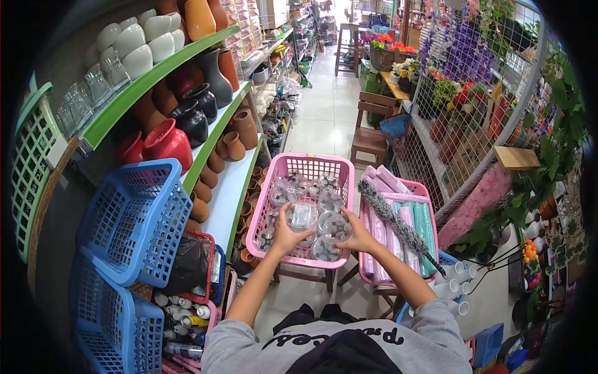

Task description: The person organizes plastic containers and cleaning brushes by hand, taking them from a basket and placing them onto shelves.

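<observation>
A pink plastic basket (256, 234) stands in front of me with several clear round containers in it, some with grey-and-white patterns. My left hand (288, 234) curls round the side of a clear round container (303, 214) near the basket's middle, its thumb along the near side. On the right, my right hand (359, 235) has thumb and fingers around a patterned clear container (334, 225). Another patterned container (326, 249) lies just below that one, close to my right thumb. The undersides of the held containers are hidden.
Right of it, a second pink basket (418, 187) holds wrapped pink and green rolls, with a grey fluffy duster (398, 224) across them. Shelves of pots (233, 146) line the left, above blue baskets (134, 218). A wooden chair (374, 134) and wire rack (461, 112) stand right.
</observation>
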`<state>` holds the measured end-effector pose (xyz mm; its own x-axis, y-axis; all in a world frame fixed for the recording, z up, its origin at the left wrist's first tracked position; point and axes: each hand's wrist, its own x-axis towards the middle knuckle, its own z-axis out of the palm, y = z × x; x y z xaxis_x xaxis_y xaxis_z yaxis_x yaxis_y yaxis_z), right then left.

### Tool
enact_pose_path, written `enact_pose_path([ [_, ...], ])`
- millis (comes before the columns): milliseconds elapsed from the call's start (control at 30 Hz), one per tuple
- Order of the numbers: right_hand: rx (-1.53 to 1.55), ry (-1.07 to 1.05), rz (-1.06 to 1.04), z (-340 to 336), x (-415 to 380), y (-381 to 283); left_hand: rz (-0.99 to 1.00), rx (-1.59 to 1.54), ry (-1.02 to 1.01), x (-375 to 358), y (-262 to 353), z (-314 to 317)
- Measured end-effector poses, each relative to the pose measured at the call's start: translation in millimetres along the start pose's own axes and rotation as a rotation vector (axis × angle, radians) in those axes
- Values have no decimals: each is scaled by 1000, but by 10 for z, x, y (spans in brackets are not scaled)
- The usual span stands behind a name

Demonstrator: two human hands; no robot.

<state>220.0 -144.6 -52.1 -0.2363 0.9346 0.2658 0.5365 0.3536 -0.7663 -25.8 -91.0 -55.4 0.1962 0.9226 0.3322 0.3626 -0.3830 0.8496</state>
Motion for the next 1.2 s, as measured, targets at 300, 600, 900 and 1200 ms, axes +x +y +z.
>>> enact_pose_path([
  [300,65,138,-26,-236,200,-384,51,-30,-74,27,338,-182],
  [600,224,67,-51,-213,347,-966,85,-191,-46,-97,532,-701],
  [900,337,16,-111,21,478,-1252,185,-236,2,-344,733,-1114],
  [1200,403,-74,-191,-68,394,-1517,215,-219,140,-751,1037,-1125],
])
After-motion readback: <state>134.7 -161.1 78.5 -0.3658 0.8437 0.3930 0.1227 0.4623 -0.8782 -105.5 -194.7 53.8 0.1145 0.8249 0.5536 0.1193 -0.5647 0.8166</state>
